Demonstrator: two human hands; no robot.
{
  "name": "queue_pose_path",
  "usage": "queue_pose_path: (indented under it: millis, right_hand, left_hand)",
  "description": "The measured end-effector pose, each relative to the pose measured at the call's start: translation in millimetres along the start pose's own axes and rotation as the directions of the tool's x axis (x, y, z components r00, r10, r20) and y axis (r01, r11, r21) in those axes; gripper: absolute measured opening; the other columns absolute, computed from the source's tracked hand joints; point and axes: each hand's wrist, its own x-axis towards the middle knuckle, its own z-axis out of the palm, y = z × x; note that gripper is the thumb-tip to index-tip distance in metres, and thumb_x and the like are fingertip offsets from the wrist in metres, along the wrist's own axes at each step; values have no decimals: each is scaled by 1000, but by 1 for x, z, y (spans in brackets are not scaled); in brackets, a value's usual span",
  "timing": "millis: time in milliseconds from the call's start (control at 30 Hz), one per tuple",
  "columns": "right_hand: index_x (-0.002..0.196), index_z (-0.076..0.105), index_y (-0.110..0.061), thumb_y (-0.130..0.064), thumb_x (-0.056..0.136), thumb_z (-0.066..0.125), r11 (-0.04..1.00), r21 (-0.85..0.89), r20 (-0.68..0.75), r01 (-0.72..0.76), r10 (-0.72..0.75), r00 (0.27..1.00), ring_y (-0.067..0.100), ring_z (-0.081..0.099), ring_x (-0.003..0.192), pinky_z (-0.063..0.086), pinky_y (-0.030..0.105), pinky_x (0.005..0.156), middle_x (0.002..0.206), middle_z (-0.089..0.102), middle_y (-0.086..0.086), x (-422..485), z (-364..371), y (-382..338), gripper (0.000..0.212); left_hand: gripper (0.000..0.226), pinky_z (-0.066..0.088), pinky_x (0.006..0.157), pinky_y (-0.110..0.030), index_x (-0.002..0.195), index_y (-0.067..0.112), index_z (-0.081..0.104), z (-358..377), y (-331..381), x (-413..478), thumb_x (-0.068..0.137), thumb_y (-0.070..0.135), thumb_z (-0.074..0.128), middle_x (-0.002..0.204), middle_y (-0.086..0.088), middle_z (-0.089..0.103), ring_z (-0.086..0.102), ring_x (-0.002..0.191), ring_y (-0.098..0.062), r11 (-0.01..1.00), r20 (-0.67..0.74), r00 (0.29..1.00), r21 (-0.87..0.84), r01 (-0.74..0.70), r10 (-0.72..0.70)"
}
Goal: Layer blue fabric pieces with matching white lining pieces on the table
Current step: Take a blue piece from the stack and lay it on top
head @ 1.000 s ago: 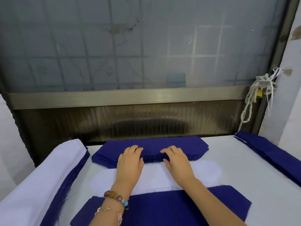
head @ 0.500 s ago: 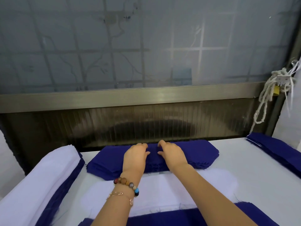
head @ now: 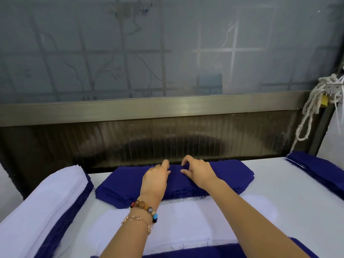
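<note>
Blue stack (head: 232, 174) sits at worktop (head: 279, 192) far edge; your left hand (head: 156, 178) and right hand (head: 200, 173) both pinch its top layer. White lining piece (head: 186, 220) lies flat just nearer you.

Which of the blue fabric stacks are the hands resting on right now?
The middle blue stack at the far edge, with left hand and right hand on top. The right blue stack and the near blue piece lie untouched.

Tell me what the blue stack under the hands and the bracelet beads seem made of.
Blue stack: likely woven cloth, matte, frayed threads along its near edge. Bracelet beads: seemingly wood and stone, rounded, brown, grey and blue; not certain.
</note>
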Motion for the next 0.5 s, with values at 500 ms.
queue_pose_path:
  millis: [500]
  right_hand:
    - [102,52,-18,-26,97,53,991,-87,-32,99,-102,994,16,53,89,49,28,76,114,46,0,-7,0,-5,9]
  left_hand:
    - [28,29,102,-36,126,22,44,8,-4,5,101,33,39,129,2,41,37,119,-18,957,-33,979,219,-191,203]
